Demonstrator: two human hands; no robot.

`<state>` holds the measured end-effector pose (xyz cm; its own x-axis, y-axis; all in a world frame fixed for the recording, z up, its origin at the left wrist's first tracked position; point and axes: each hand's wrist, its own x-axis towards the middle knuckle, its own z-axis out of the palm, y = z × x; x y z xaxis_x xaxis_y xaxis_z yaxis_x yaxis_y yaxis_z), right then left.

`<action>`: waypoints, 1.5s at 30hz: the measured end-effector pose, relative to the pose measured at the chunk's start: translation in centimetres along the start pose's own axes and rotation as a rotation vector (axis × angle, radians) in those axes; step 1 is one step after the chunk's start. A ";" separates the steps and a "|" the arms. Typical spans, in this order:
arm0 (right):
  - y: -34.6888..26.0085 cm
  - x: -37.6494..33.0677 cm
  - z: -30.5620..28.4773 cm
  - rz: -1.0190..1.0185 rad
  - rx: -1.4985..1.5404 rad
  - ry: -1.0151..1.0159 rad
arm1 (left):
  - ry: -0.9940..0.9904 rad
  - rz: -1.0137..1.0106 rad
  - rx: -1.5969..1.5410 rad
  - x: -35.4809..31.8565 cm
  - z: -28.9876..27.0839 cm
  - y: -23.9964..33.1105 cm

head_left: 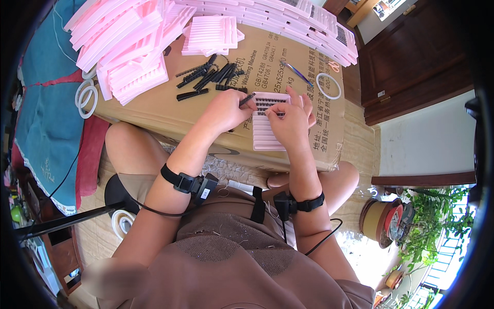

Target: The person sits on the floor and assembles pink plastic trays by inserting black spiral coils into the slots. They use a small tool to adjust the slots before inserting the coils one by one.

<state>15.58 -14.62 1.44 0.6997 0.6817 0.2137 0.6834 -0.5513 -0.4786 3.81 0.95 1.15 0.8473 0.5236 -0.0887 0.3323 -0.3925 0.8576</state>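
Left hand (229,108): thumb and fingers clamped on a small black strip (246,100), just beside the tray's left edge. Right hand (293,121): thumb and index fingertips pinched together over the black rows; too small to tell if anything sits between them. Pink slotted tray (267,136) is under the right hand, on the near part of the cardboard box (226,147); black fringed rows (266,101) in its far slots, nearer slots showing pink. Left of it, past the left hand: loose pile of black strips (193,79) on the box. Right of it: tweezers (298,72), dark and shiny, lying at an angle, then a white ring (328,86) near the box's right side. Farther out: small stack of pink trays (218,32), bigger leaning pile (121,38) at far left, long stacked row (288,20) along the far edge. White hoops (86,100) at the box's left edge, beside teal cloth (49,118). Black-strapped module on each forearm.
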 end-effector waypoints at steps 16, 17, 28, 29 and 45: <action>-0.6 -0.6 0.8 -0.001 -0.032 0.050 | -0.021 0.011 -0.011 0.0 -0.2 0.0; -0.6 -0.6 0.9 -0.001 -0.030 0.052 | -0.023 0.020 -0.012 0.0 -0.2 -0.1; -0.5 -0.8 1.1 -0.017 -0.030 0.082 | -0.017 -0.032 0.039 0.0 -0.3 0.8; -0.4 -0.8 1.1 -0.017 -0.032 0.083 | -0.012 -0.031 0.061 0.0 -0.2 1.1; 2.0 0.1 -1.7 -0.005 -0.009 -0.038 | 0.100 0.148 0.294 0.7 0.7 1.2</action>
<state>17.36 -16.47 1.98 0.6881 0.7020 0.1835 0.6887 -0.5523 -0.4697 5.10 0.27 1.75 0.8552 0.5108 0.0883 0.3264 -0.6629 0.6738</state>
